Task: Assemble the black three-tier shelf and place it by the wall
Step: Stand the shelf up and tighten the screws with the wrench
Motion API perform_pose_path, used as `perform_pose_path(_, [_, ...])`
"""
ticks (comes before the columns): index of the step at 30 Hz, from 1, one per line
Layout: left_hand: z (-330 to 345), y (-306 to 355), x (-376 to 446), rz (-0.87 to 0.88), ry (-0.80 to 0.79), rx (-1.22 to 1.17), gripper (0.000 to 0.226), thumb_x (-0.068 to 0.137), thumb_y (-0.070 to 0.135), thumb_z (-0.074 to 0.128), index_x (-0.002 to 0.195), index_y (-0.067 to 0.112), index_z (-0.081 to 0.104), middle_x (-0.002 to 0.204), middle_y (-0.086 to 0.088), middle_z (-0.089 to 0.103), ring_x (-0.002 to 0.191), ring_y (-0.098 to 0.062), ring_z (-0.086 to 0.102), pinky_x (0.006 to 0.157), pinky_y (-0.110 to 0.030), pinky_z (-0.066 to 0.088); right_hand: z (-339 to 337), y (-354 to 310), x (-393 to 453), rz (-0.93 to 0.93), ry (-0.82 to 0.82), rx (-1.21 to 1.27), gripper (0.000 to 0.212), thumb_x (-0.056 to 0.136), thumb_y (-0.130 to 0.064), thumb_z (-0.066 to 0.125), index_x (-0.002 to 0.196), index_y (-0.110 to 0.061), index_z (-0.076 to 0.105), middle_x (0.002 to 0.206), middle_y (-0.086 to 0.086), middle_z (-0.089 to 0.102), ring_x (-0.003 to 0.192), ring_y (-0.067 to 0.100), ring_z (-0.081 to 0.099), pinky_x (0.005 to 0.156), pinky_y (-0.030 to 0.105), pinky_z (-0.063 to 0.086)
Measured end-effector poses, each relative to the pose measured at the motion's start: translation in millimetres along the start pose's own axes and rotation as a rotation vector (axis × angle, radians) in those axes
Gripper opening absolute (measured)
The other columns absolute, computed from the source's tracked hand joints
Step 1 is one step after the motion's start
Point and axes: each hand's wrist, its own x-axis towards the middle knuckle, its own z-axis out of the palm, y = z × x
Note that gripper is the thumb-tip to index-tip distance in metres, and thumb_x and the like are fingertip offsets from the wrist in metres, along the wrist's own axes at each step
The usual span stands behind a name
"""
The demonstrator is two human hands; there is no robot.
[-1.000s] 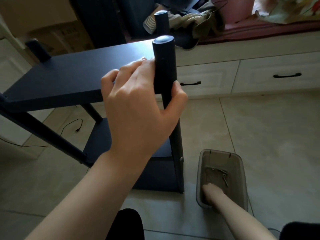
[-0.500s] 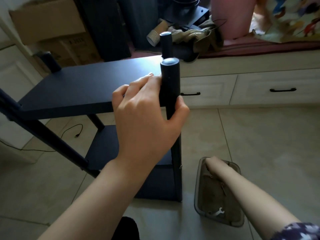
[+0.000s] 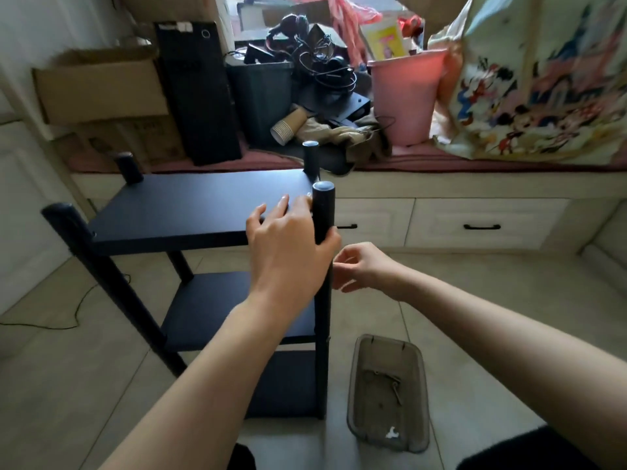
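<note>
The black three-tier shelf (image 3: 190,205) stands upright on the tiled floor in front of me. My left hand (image 3: 288,245) grips its front right post (image 3: 323,205), thumb round the post and fingers resting on the top board. Just right of that post, at the level of the top board, my right hand (image 3: 366,266) hovers with curled fingertips pinched together, apparently on a small screw that is too small to make out.
A clear plastic tray (image 3: 353,385) with a few screws (image 3: 390,381) and a white piece (image 3: 392,434) lies on the floor right of the shelf. Behind stands a low drawer bench (image 3: 475,212) piled with boxes, a pink bucket (image 3: 403,96) and bags. A cable (image 3: 78,307) trails at left.
My right hand has left the tray and risen to the front right post with fingertips pinched. The left hand keeps its grip on the post. My view has pulled back and up.
</note>
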Motion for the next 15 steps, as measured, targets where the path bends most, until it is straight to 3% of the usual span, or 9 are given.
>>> perform_pose_path(4, [-3, -2, -1, 0.008, 0.007, 0.001, 0.034, 0.096, 0.040, 0.055, 0.118, 0.015, 0.060, 0.120, -0.005, 0.066, 0.125, -0.023, 0.055, 0.118, -0.039, 0.017, 15, -17, -16, 0.009, 0.010, 0.135, 0.037, 0.099, -0.030, 0.057, 0.111, 0.004, 0.061, 0.103, 0.021, 0.071, 0.096, 0.031, 0.071, 0.083, 0.037, 0.060])
perform_pose_path(8, [-6, -7, 1, -0.006, 0.038, 0.013, 0.038, 0.097, 0.042, 0.053, 0.123, 0.014, 0.059, 0.123, -0.005, 0.065, 0.126, -0.023, 0.054, 0.115, -0.037, 0.022, 35, -17, -19, 0.017, 0.027, 0.297, 0.032, 0.100, -0.037, 0.053, 0.096, -0.007, 0.060, 0.083, 0.002, 0.076, 0.083, 0.013, 0.073, 0.078, 0.032, 0.060])
perform_pose_path(11, [-14, -18, 8, -0.026, 0.101, -0.006, 0.035, 0.097, 0.041, 0.054, 0.120, 0.015, 0.060, 0.116, -0.003, 0.066, 0.117, -0.022, 0.058, 0.110, -0.037, 0.027, 52, -24, -11, 0.026, 0.006, 0.355, 0.033, 0.101, -0.042, 0.049, 0.089, -0.013, 0.059, 0.073, -0.005, 0.074, 0.074, 0.006, 0.072, 0.077, 0.031, 0.056])
perform_pose_path(15, [-36, -45, 18, -0.103, 0.226, -0.088, 0.026, 0.096, 0.035, 0.059, 0.112, 0.015, 0.062, 0.105, 0.000, 0.067, 0.105, -0.020, 0.060, 0.106, -0.034, 0.027, 83, -48, 11, -0.016, 0.059, 0.382, 0.036, 0.101, -0.042, 0.051, 0.103, -0.006, 0.057, 0.073, 0.000, 0.071, 0.072, 0.011, 0.069, 0.082, 0.040, 0.053])
